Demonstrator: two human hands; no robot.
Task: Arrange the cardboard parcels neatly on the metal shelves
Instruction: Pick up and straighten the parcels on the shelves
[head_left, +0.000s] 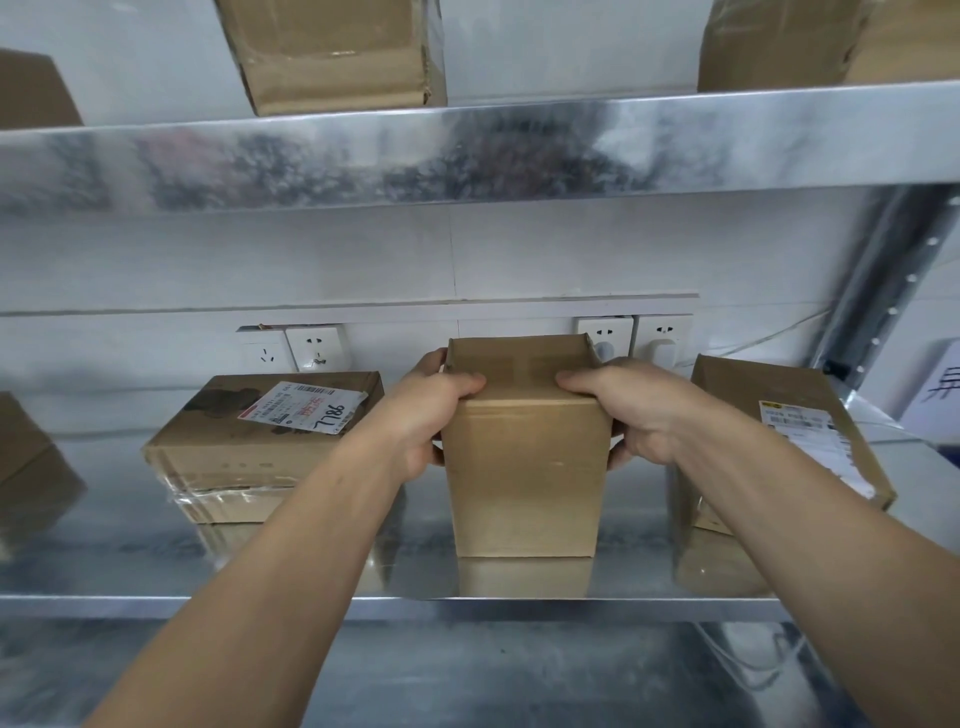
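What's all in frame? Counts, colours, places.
Tall parcel: 1, brown, centre of lower metal shelf, gripped by both hands.
Parcel marked 7786: 1, brown with a white label, left of tall parcel.
Right labelled parcel: 1, brown with a white label, right of tall parcel.
Cropped parcel: 1, brown, far left.
Upper-shelf parcels: 3, brown, left, centre, right; all cropped.
Upper metal shelf: 1, silver, top.
Lower metal shelf: 1, silver, under the four parcels.
Shelf upright: 1, silver, right.
Wall sockets: 4, white, behind lower shelf.
Sign: 1, white with blue writing, right edge.
Left hand: grips tall parcel's left side.
Right hand: grips its right side.
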